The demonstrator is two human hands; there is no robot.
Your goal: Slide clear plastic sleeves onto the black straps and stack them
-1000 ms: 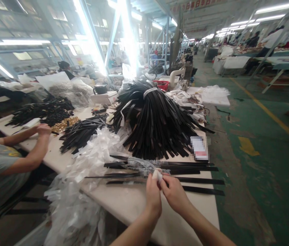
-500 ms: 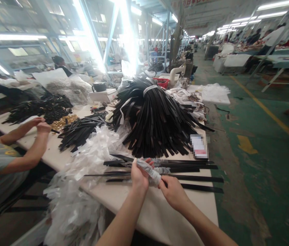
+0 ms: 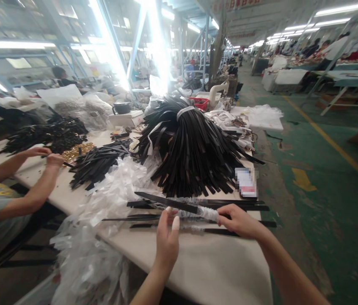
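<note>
Above the table [image 3: 217,262], near its right edge, the right hand [image 3: 236,220] pinches the right end of a bunched plastic sleeve [image 3: 208,214] between thumb and fingers. The sleeve sits around the right end of a black strap [image 3: 168,201], which slants up to the left. Beside the strap, the left hand [image 3: 168,237] has its thumb, tipped with a white cover [image 3: 175,223], apart from its loosely curled fingers; whether these touch the strap I cannot tell. Under both hands lie more straps [image 3: 251,208], some jutting past the right edge. A phone [image 3: 245,183] rests by that edge, beside a big tied bundle [image 3: 194,152]. A heap of plastic [image 3: 118,178] spills over the near edge; farther left, a co-worker's hands [image 3: 53,159] are close together near gold pieces [image 3: 77,151].
</note>
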